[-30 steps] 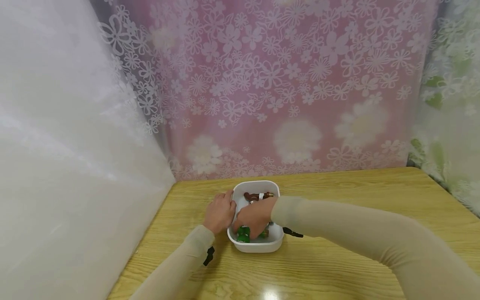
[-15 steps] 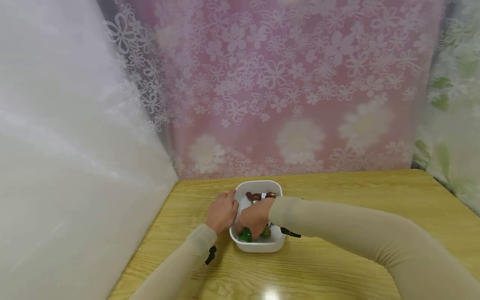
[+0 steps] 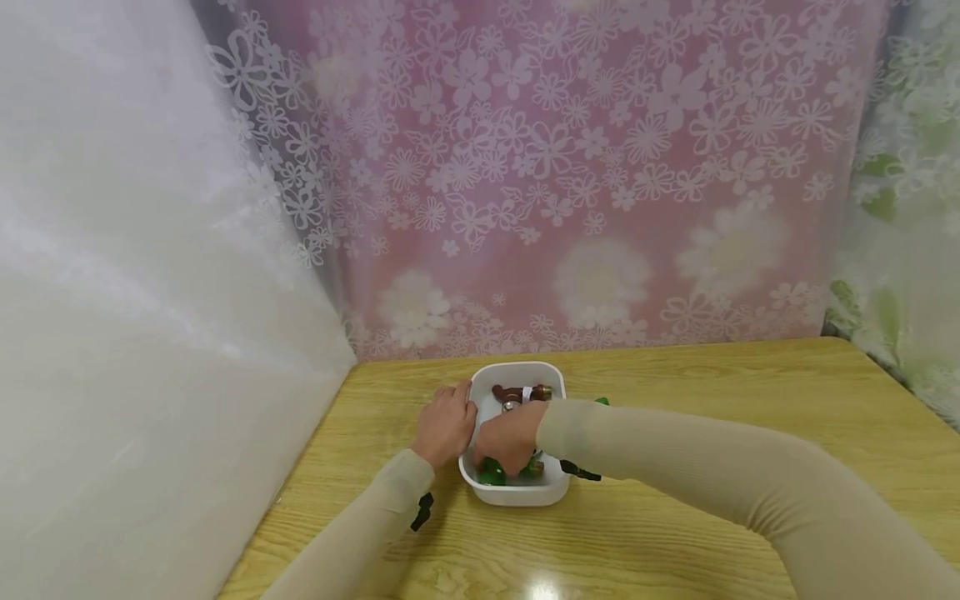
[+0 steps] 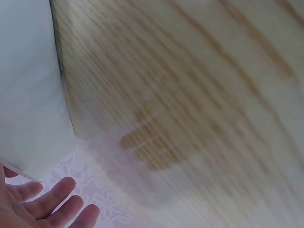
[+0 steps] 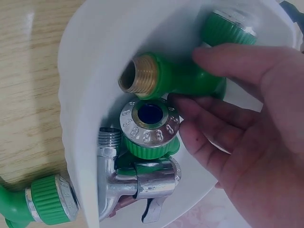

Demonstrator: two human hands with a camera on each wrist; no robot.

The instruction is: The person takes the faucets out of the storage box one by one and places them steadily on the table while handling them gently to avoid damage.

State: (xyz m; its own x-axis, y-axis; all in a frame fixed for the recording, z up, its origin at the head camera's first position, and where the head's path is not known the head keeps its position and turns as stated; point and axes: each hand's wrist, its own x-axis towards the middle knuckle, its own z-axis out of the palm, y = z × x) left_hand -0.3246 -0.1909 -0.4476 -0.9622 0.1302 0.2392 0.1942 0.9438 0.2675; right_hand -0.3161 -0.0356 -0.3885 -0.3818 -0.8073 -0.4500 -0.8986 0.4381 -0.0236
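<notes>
In the head view, my right hand [image 3: 512,437] reaches down into the white basin [image 3: 517,497]. Close up in the right wrist view, its thumb and fingers pinch a green tap [image 5: 183,76] with a brass threaded end. Beside that lie another green tap [image 5: 149,127] with a silver ring and a chrome tap [image 5: 154,180]. A reddish-brown tap [image 3: 517,393] lies at the basin's far end. My left hand [image 3: 444,423] holds the basin's left rim; in the left wrist view its other fingers [image 4: 59,192] extend loosely beside the wall. The right hand hides part of the contents.
Outside the basin, to the right, a further green tap [image 5: 47,199] lies on the wooden table [image 3: 690,367], mostly hidden behind my right sleeve in the head view. A white sheet [image 3: 150,333] stands at the left and a pink flowered curtain [image 3: 585,208] at the back.
My right forearm has dipped slightly, baring a bit of green above the sleeve. The right hand stays in the basin with small shifts. My left hand keeps its place on the rim.
</notes>
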